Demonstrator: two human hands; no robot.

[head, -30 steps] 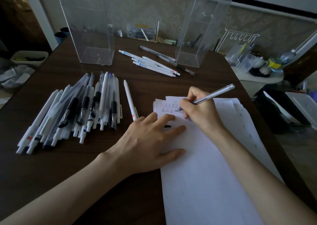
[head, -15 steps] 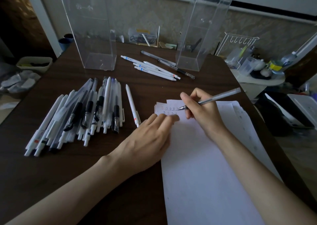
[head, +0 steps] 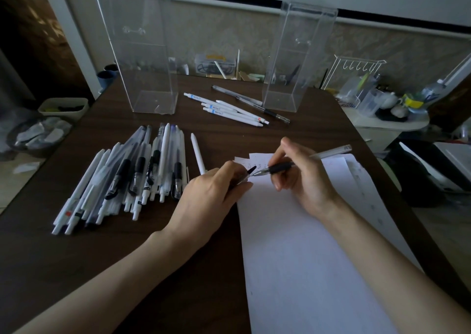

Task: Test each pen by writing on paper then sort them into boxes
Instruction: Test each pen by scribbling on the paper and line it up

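My right hand (head: 303, 178) grips a clear pen with a black grip (head: 321, 156), held a little above the white paper (head: 300, 252), tip pointing left. My left hand (head: 211, 196) pinches the pen's clear cap (head: 243, 177), whose open end sits just at the pen's tip. Small written marks show at the paper's top left corner. A large pile of pens (head: 127, 175) lies on the left of the dark table (head: 76, 270). A smaller group of pens (head: 237, 109) lies between two tall clear boxes, one at the left (head: 142, 53) and one at the right (head: 293, 60).
A single white pen (head: 198, 152) lies between the pile and the paper. More sheets stick out at the paper's right edge. A white stand with cups and a wire rack (head: 382, 99) sits off the table's right side. Bins stand on the floor at left.
My right hand lifted the pen off the paper and turned it level. My left hand left the paper, curled, and now holds the cap at the pen's tip.
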